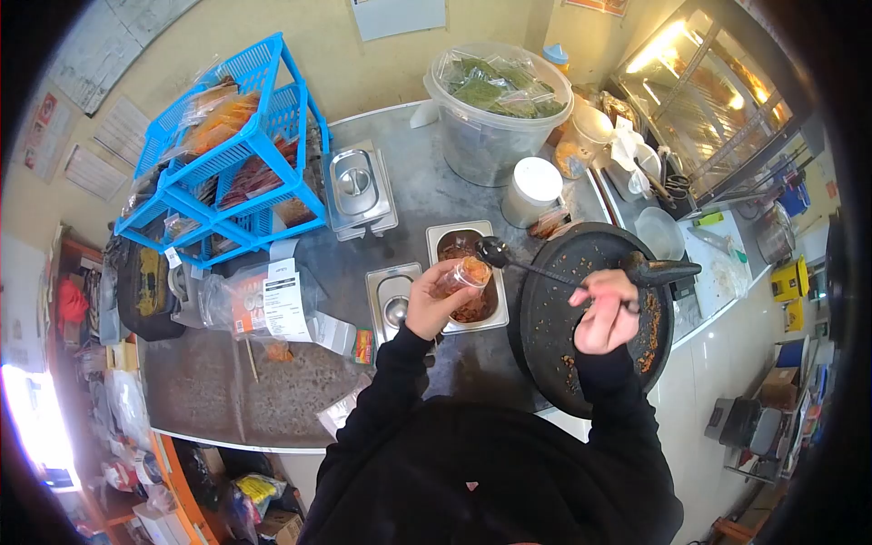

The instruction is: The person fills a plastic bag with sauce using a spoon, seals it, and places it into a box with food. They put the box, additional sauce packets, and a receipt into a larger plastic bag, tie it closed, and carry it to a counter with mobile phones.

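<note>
My left hand (434, 304) is closed around a small clear plastic cup (472, 271) filled with an orange-red paste. My right hand (607, 312) grips the handle of a dark spoon (493, 252), whose bowl is beside the cup's rim. Below both lies a rectangular steel pan (495, 320) with reddish-brown sambal-like paste (470, 311) in it. Under my right hand is a wide black stone mortar (545, 341) with paste bits on its surface. A dark pestle (661, 271) rests across its right rim. A steel lid (395, 307) sits left of the pan.
Blue stacked baskets (259, 173) with packed goods stand at the back left. A large clear tub (490, 136) of green packets and a white-lidded jar (536, 186) stand behind the pan. A printed slip (286, 295) lies left. A lit glass cabinet (708, 91) stands back right.
</note>
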Tool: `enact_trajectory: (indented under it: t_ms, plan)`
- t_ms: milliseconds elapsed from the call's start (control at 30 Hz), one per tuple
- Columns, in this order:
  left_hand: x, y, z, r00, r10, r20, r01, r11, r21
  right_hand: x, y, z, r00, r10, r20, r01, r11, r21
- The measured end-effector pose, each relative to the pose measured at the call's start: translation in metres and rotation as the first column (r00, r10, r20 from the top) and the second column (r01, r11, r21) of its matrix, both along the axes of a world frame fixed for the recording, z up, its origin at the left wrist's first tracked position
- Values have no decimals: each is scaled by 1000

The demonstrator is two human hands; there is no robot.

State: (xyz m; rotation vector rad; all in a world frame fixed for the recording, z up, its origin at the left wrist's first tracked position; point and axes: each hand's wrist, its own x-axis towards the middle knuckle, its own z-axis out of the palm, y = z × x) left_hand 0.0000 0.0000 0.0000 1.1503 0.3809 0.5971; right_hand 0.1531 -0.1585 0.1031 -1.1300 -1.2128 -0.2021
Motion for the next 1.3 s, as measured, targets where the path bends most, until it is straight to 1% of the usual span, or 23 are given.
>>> enact_trajectory:
  t_ms: [33,67,100,167,200,267,333,433,533,633,667,700,733,767,833,867,967,1000,1133,1233,1300]
  plan:
    - [-1,1,1,1000,-2,7,2,1000,6,-1,3,-6,977,-60,-206,68,997,30]
    - [-2,2,2,1000,-3,14,3,1000,12,3,7,-16,926,-116,-360,131,991,18]
    - [-2,5,6,999,-18,37,17,1000,11,7,11,-25,849,-132,-512,153,988,0]
    - [-4,3,12,997,-46,66,47,999,-14,12,12,-39,719,-57,-693,66,998,-14]
    - [-5,3,12,996,-52,76,54,998,-16,9,14,-42,664,-44,-746,57,998,-8]
    - [-6,3,12,993,-66,94,67,998,-14,6,15,-46,630,-45,-775,40,999,-25]
    - [-8,4,12,995,-62,75,64,998,-19,1,16,-45,586,-42,-809,36,999,-26]
    - [-12,3,12,996,-68,50,69,997,-22,2,18,-47,593,8,-805,68,996,60]
    - [-13,3,12,997,-66,49,69,996,-50,1,15,-40,589,70,-805,43,992,118]
    - [-13,4,6,996,-78,45,82,992,-97,-12,9,-30,685,83,-724,55,985,165]
    - [-13,5,5,996,-84,42,89,990,-114,-13,2,-27,790,120,-601,-29,987,158]
    - [-13,4,7,996,-66,51,71,993,-95,-13,-2,-24,913,87,-398,-42,992,119]
    - [-11,3,11,997,-48,62,53,996,-76,-13,-5,-21,984,58,-168,-46,996,80]
    - [-11,2,14,997,-30,72,35,998,-57,-14,-8,-17,997,36,71,-39,998,40]
    - [-10,5,8,997,-42,66,46,998,-53,-18,-18,-1,946,164,281,-138,984,-109]
    - [-10,5,5,997,-50,61,54,997,-52,-19,-23,-1,921,212,326,-177,975,-134]
    - [-8,3,8,994,-53,95,61,995,-84,-19,-33,9,844,295,448,-187,945,-269]
    - [-7,3,7,994,-55,95,63,994,-85,-17,-32,16,820,344,458,-220,927,-303]
    - [-4,2,5,994,-50,95,58,995,-85,-17,-32,22,776,335,535,-183,930,-318]
    - [-4,3,-2,993,-48,107,59,993,-102,-17,-31,23,759,319,568,-186,942,-280]
    - [-4,3,-4,992,-52,119,65,992,-112,-17,-32,23,774,326,543,-184,936,-300]
